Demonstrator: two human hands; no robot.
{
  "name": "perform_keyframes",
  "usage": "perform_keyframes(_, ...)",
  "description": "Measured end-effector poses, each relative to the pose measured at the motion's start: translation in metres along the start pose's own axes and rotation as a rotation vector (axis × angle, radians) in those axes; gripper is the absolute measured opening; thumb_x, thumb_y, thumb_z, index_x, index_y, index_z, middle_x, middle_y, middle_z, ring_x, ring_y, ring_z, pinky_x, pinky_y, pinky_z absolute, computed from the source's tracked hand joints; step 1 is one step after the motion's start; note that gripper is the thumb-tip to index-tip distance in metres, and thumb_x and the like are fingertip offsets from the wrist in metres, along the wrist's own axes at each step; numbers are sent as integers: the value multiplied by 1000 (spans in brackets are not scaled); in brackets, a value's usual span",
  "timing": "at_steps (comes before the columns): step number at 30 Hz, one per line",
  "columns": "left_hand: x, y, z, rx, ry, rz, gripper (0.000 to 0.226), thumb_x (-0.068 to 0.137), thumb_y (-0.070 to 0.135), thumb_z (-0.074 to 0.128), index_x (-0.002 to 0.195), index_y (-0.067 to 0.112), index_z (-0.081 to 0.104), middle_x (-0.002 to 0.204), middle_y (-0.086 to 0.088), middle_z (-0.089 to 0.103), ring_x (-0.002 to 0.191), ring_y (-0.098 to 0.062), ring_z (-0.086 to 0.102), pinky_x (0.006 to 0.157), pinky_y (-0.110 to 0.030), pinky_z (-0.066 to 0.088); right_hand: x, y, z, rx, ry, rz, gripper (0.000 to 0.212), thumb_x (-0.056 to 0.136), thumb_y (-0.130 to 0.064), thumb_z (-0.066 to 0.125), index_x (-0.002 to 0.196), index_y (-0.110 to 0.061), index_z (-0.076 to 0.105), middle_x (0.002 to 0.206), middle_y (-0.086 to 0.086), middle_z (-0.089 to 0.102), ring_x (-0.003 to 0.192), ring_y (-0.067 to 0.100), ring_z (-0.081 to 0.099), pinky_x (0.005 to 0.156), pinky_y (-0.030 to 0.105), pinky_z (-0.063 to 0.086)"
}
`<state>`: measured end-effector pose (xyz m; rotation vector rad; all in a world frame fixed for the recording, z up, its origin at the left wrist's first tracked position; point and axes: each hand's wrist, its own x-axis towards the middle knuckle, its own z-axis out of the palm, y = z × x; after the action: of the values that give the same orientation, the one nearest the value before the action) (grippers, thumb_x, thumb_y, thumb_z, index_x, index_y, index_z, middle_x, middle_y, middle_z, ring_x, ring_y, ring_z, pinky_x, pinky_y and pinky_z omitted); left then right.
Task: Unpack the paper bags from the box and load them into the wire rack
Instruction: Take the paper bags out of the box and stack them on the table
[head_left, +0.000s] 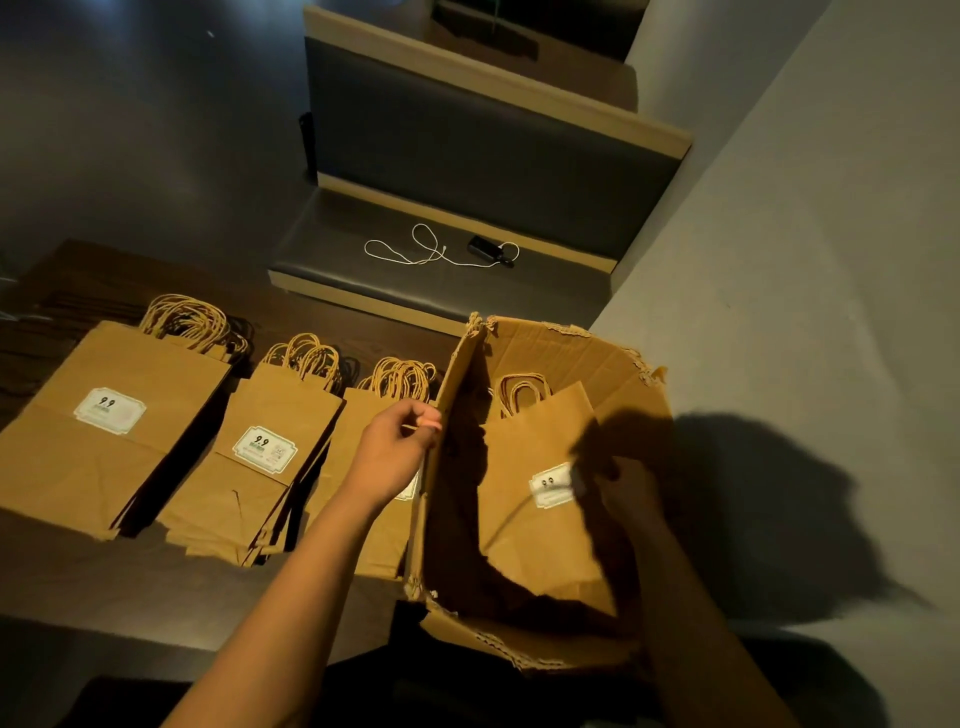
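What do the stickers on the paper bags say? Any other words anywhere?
"9.9" on the sticker of the left stack.
"9.9" on the sticker of the middle stack.
Sticker on the bag in the box: two dark marks, too dim to read.
Small print under the numbers: too blurred.
No other words.

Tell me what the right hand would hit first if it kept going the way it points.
Probably the paper bag inside the box: the right hand reaches left, fingertips already at its white label. Shadow hides whether they touch.
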<state>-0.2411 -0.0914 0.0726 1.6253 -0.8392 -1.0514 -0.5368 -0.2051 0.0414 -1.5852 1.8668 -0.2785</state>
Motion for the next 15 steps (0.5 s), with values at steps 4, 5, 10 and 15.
perform_keyframes(4,1,10,-9,-48,-54,-33,12,98,7,58,104,10,68,104,-4,68,98,-27,67,79,-29,51,-19,-20,-46,80,56,-72,21,94,-13,65,113,-7,73,104,18,72,102,33,67,79,28,47)
perform_keyframes(5,1,12,-13,-59,-58,-37,12,99,8,58,104,10,68,106,-5,68,96,-26,67,78,-28,51,-21,-27,-62,100,76,-102,22,93,-15,66,113,-7,73,102,16,73,103,31,68,83,34,49)
perform_keyframes(10,2,27,-38,-160,-47,-49,12,100,23,59,105,17,69,111,-4,71,101,-25,70,84,-35,55,-39,-88,-121,430,271,-201,20,95,-24,67,110,-12,71,101,9,72,100,30,69,92,45,55)
perform_keyframes(15,-5,57,-71,-506,-380,-124,44,95,44,53,133,21,58,131,-10,66,119,-32,66,95,-47,58,-46,-172,-62,813,52,-166,26,96,-30,65,119,-20,58,114,9,68,106,25,71,78,33,61)
